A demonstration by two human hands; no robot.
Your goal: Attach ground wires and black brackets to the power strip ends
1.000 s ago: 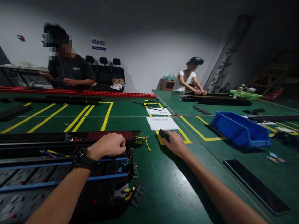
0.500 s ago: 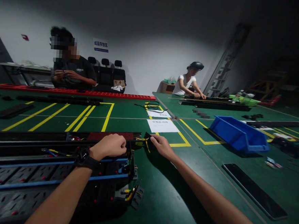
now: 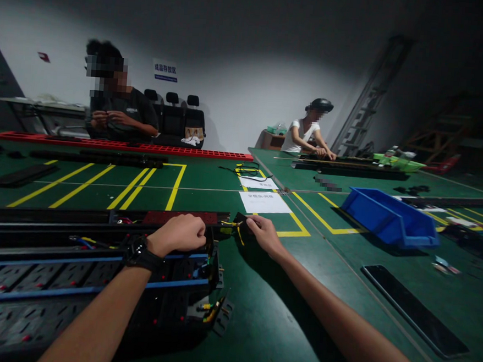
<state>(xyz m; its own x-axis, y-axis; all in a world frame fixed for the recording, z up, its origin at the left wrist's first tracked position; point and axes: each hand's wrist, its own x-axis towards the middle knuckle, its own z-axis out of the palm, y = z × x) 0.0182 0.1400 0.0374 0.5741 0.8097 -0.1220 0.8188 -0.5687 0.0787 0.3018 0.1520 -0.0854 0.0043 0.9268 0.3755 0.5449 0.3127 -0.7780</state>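
Long black power strips [image 3: 7,280] with slotted socket faces, red dots and blue edges lie side by side at the left. My left hand [image 3: 178,236], a dark watch on its wrist, rests closed over the end of the farthest strip; its curled fingers hide whatever they hold. Just beyond that end, my right hand [image 3: 266,235] pinches a small black end plate [image 3: 242,221] between thumb and fingers. A yellow wire [image 3: 240,235] hangs by the plate, close to the strip's open end. Another end plate [image 3: 222,315] dangles on wires from the nearest strip.
A blue bin [image 3: 388,219] and a dark phone-like slab [image 3: 414,311] lie to the right. White paper labels [image 3: 265,203] and yellow tape mark the green table. Across it are a red slotted rail [image 3: 123,147] and two co-workers, one left, one right.
The whole view has shifted slightly. Both hands keep nearly the same pose, the end plate still pinched in my right hand.
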